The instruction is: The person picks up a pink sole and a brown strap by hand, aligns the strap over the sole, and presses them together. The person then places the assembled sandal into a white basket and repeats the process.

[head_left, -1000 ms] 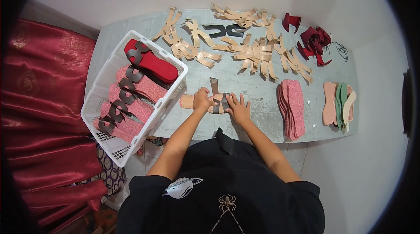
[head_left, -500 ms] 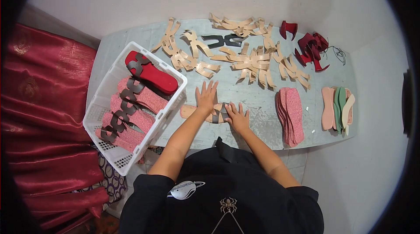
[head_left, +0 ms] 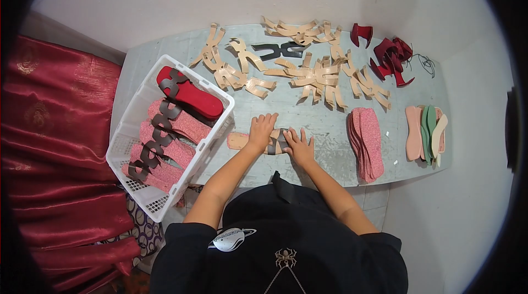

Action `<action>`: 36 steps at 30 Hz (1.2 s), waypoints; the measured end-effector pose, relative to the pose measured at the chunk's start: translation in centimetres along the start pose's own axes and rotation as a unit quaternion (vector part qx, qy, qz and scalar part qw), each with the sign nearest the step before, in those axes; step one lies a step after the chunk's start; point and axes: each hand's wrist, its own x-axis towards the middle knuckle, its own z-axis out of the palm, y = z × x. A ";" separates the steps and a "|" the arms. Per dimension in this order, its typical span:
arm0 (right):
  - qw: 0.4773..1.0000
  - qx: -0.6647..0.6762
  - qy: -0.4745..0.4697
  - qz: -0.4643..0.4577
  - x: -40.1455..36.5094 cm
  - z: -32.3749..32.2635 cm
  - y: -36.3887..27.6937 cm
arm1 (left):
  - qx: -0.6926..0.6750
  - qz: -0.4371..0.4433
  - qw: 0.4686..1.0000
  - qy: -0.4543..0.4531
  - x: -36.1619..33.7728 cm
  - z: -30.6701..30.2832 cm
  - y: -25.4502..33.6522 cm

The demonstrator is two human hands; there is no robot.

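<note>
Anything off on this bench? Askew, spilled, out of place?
Two things. The white basket sits skewed and seems to overhang the table's near-left corner. One dark strap cutout lies alone among the tan strap cutouts at the far side. Nothing looks spilled or damaged.

We reach forward and inward, our left hand [head_left: 260,131] and right hand [head_left: 300,146] lying flat, palm-down, side by side, fingers stretched out.

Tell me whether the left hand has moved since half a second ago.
Yes. Against the white basket, the left hand has drawn back toward the person, onto the tan insole.
</note>
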 end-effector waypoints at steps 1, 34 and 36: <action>1.000 0.000 0.003 0.000 0.0 0.0 0.0 | -0.002 0.010 1.000 -0.006 -0.1 0.0 -0.1; 1.000 0.002 -0.008 0.011 0.0 -0.2 -0.2 | -0.201 0.061 0.978 0.007 -3.9 2.3 -1.9; 1.000 0.003 -0.005 0.009 0.0 0.0 -0.1 | -0.194 0.073 0.978 -0.005 -4.0 1.5 -1.7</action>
